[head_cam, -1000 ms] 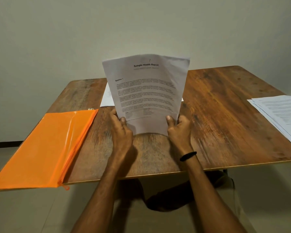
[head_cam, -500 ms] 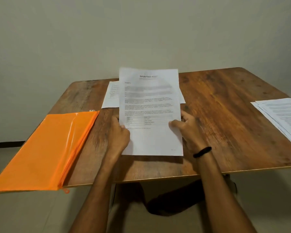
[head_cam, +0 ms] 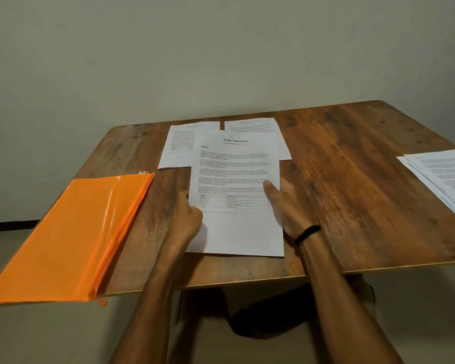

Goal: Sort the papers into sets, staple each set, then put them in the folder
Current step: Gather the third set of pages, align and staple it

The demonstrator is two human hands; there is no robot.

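Plain pale wall (head_cam: 221, 48) stood behind a worn wooden table (head_cam: 352, 185); pale flooring showed below its near edge. At centre, flat on the wood, lay the report set (head_cam: 237, 169), headed "Sample Health Report" with "Section 1" below it; the body text and a small ruled grid lower on the page were too fine to read. The left hand (head_cam: 187, 219) sat at the set's left edge, knuckles bent and thumb over the margin; whether it gripped the sheets could not be told. The right hand (head_cam: 286, 206) lay along the right edge, thumb pressed on the page and fingers fairly straight on the wood beside it; a black wristband (head_cam: 307, 233) circled that wrist. Two printed sheets, one (head_cam: 177, 151) left and one (head_cam: 258, 126) right, lay just beyond the set, partly under its top. An orange folder (head_cam: 76, 232) rested at the left, overhanging the table's corner; a loose paper pile (head_cam: 444, 177) occupied the far right edge, well apart.
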